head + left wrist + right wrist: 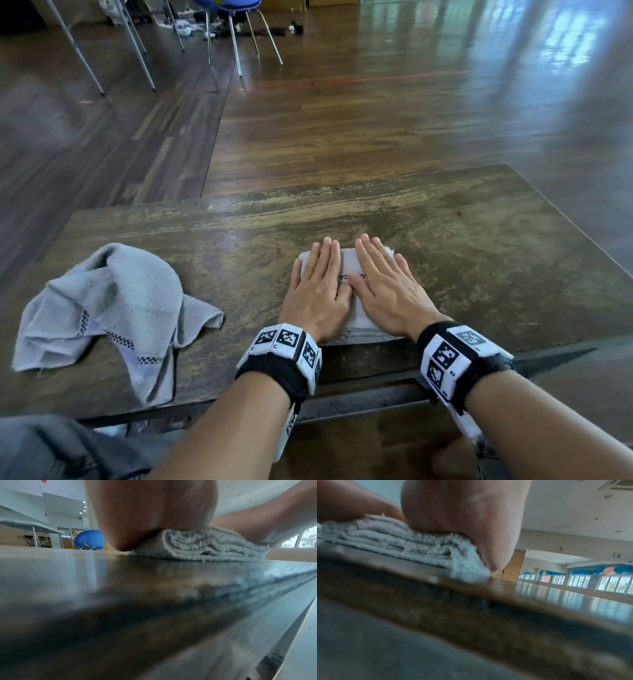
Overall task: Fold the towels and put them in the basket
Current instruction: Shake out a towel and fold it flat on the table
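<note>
A folded white towel [359, 325] lies on the wooden table [445, 240] near its front edge. My left hand [317, 287] and my right hand [385, 284] lie flat side by side on top of it, fingers straight, pressing it down. The left wrist view shows the stacked layers of the folded towel [205, 547] under my palm [150, 513]. From the right wrist, the same towel [402, 545] appears squashed beneath my right palm [462, 513]. A second, crumpled grey towel [113, 315] with a checkered band lies at the table's left. No basket is in view.
The table's front edge [359, 394] runs just below my wrists. Chairs with metal legs [236, 44] stand on the wooden floor far behind. A blue chair [90, 539] shows in the left wrist view. My knee in grey cloth [51, 445] is at lower left.
</note>
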A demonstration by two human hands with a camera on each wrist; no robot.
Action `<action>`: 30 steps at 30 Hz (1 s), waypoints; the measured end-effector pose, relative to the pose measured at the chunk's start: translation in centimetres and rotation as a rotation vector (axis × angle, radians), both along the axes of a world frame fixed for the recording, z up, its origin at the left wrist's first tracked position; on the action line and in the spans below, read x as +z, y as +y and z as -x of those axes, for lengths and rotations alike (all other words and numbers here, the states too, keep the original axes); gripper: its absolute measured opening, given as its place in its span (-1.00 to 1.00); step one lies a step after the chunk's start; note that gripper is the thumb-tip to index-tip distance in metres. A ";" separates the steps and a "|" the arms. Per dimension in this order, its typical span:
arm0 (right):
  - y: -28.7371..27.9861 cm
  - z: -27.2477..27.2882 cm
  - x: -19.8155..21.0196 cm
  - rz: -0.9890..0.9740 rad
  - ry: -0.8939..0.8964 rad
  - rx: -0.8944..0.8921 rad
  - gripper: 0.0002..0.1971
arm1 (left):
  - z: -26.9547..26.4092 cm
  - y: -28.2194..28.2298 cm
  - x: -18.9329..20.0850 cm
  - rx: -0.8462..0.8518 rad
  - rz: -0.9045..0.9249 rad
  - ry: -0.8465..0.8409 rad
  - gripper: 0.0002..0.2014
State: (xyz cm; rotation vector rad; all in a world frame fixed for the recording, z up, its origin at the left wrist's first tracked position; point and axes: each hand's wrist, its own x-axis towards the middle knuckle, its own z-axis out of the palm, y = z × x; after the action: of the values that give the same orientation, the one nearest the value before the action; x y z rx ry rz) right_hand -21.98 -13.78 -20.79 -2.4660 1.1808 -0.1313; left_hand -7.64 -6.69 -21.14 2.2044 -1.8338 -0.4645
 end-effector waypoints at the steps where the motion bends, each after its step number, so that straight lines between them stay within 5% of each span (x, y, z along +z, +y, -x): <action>1: 0.1 -0.1 0.0 -0.005 0.013 -0.011 -0.32 | 0.0 0.0 0.0 0.000 -0.004 0.005 -0.38; 15: 2.1 0.0 0.2 -0.008 0.050 -0.185 -0.16 | -1.3 2.7 0.7 0.014 -0.115 0.055 -0.41; 21: 1.5 2.1 0.8 -0.176 -0.082 -0.085 -0.31 | -1.8 3.2 1.2 0.010 -0.137 -0.021 -0.41; 25: 0.9 6.3 1.6 -0.337 -0.347 -0.099 -0.43 | -0.7 3.0 2.8 -0.009 0.142 -0.155 -0.47; 30: 2.0 7.7 0.8 -0.199 -0.337 -0.080 -0.39 | 3.0 4.0 3.3 -0.303 0.274 0.027 -0.52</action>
State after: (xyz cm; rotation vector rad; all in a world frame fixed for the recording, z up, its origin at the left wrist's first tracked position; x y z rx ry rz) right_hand -29.66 -11.80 -19.97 -2.1225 1.0872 -0.4142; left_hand -10.65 -2.69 -17.79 1.7450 -2.0853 -0.2738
